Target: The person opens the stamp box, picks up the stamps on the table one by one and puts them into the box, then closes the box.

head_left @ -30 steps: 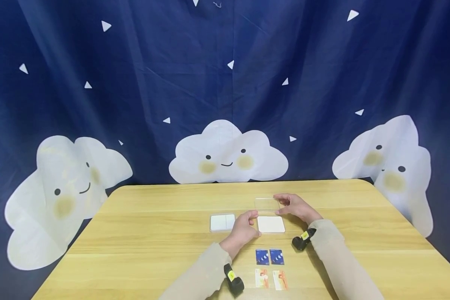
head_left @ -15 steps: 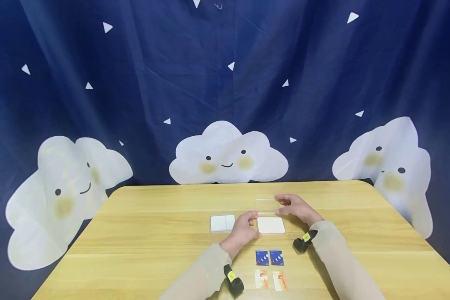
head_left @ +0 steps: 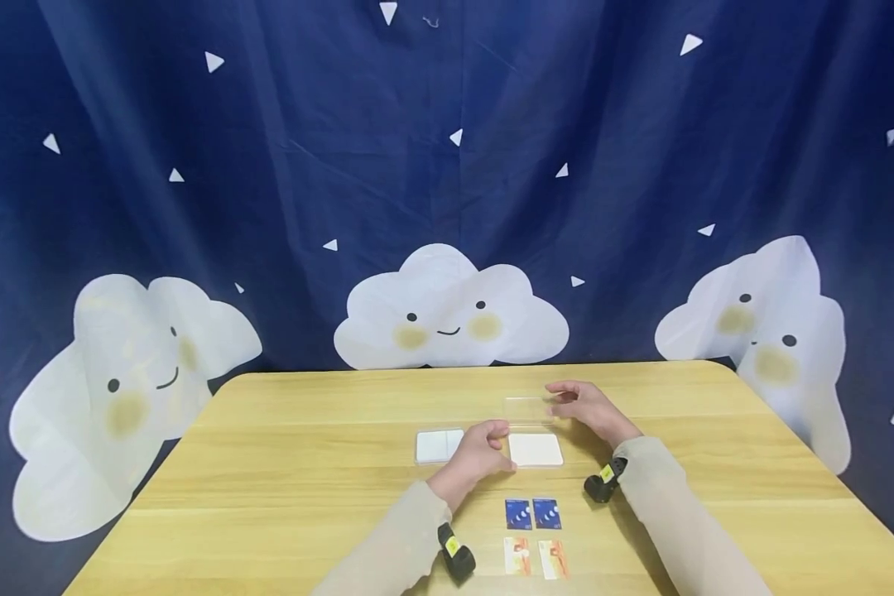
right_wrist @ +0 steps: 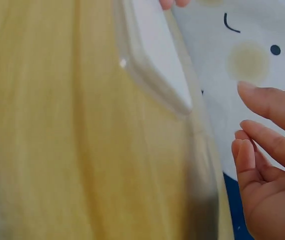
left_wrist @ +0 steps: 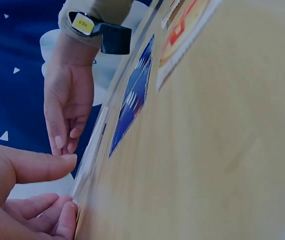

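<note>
While our left hand (head_left: 477, 451) pinches the flat white plastic case (head_left: 535, 449), its clear rectangular lid (head_left: 531, 408) lies just beyond, long axis crosswise, against our right hand's (head_left: 585, 410) relaxed, uncurled fingertips.

Both arms reach forward, hands close together, fingers loosely curved.

The left hand (head_left: 475, 453) lies knuckles up at the end of a beige-sleeved forearm that angles in from the lower left; its thumb stretches forward over curled fingers (left_wrist: 57, 215), and nothing shows between them in the left wrist view. The right hand (head_left: 585, 410) sits a little farther forward, palm turned inward to the left, its fingers (right_wrist: 262, 145) relaxed and slightly bent, spread apart and closed on nothing. Its beige-sleeved forearm comes in from the lower right. Each wrist carries a black strapped-on device with a yellow tag.
</note>
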`<state>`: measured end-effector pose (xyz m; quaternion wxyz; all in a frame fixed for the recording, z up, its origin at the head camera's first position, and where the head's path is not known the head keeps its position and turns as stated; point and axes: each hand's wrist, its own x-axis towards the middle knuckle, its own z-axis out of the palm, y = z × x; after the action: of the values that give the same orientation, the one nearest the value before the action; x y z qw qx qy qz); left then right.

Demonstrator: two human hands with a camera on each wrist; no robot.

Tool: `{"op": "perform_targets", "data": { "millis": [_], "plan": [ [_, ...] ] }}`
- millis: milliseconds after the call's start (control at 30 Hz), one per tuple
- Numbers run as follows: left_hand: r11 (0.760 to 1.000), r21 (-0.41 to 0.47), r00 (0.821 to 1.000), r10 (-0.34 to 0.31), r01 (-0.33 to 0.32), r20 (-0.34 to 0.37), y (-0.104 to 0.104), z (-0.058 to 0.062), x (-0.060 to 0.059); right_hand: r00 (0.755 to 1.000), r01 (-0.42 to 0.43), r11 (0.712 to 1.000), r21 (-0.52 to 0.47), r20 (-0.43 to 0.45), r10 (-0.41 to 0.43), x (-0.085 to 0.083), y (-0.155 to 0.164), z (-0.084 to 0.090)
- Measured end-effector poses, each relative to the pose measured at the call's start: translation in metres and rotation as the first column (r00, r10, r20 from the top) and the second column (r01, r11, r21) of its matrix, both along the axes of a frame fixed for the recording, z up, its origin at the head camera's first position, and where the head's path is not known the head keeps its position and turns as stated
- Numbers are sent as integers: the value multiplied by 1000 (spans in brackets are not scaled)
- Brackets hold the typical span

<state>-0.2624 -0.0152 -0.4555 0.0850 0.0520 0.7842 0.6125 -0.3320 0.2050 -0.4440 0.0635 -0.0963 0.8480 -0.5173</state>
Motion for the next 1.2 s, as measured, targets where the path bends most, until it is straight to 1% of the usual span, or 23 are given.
{"op": "perform_targets", "data": {
  "millis": [233, 300, 433, 500, 667, 767, 867, 1033, 1133, 1200],
  "plan": [
    [1000, 1, 1000, -13, 13, -3, -10, 1, 0, 998, -62, 996, -69, -24, 60, 8, -11, 8],
    [1000, 15, 1000, -16, 16, -1, -14, 2, 0, 997, -75, 994, -76, -34, 73, 10, -17, 10],
    [999, 45, 1000, -21, 21, 6, -22, 7, 0, 997, -77, 992, -97, -23, 75, 14, -29, 12],
    [999, 46, 1000, -21, 20, 9, -26, 11, 1, 996, -86, 992, -92, -19, 85, 16, -35, 12],
    [999, 42, 1000, -13, 13, 7, -43, 17, -1, 997, -76, 994, -84, 18, 77, 20, -50, 13],
    [999, 44, 1000, -11, 11, 1, -55, 17, -3, 998, -36, 997, -63, 47, 39, 24, -59, 15],
    [999, 45, 1000, -8, 8, -10, -65, 17, -3, 998, -22, 998, -56, 64, 26, 29, -69, 17],
    [999, 48, 999, 14, -12, -33, -81, 16, -5, 995, -31, 996, -87, 88, 38, 34, -82, 20],
    [998, 53, 999, 31, -29, -44, -90, 14, -7, 996, -31, 994, -102, 84, 39, 36, -89, 21],
    [997, 63, 998, 44, -42, -43, -96, 15, -7, 995, -46, 992, -119, 78, 55, 37, -94, 21]
  ]
}}
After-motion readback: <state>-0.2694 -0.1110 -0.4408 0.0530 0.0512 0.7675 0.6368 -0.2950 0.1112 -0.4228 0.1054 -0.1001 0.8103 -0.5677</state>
